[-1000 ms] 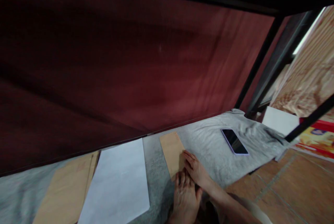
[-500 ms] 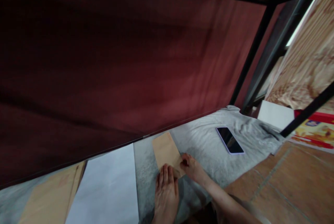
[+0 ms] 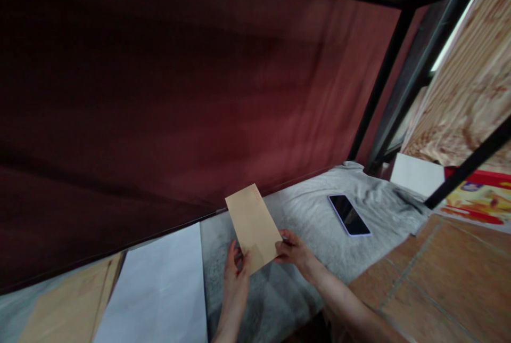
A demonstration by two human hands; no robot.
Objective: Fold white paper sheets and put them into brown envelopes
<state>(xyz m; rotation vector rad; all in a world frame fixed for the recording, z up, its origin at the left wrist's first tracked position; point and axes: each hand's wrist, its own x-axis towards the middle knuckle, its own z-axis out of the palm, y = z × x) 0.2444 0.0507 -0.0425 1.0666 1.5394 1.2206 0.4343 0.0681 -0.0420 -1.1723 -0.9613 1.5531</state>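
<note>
A small tan envelope (image 3: 254, 226) with faint red print at its far right corner is raised and tilted between my two hands. My left hand (image 3: 236, 274) pinches its near left corner, thumb on top, with the fingers at the left edge. On the other side, my right hand (image 3: 294, 252) grips the near right edge between thumb and fingers. Beneath lies a grey cloth (image 3: 311, 215). To the left is a stack of white paper (image 3: 157, 284), and beyond it several larger tan envelopes (image 3: 72, 300).
A phone (image 3: 349, 215) with a dark screen lies on the cloth to the right. A dark red curtain (image 3: 179, 119) hangs behind, near a black metal frame (image 3: 379, 87). A white box (image 3: 417, 174) and a red-yellow printed package (image 3: 479, 199) stand by the tiled floor (image 3: 439, 274).
The envelope has been lifted off the cloth and tilted up. My left hand has gone from lying flat on it to pinching its left corner; my right hand still holds the right edge.
</note>
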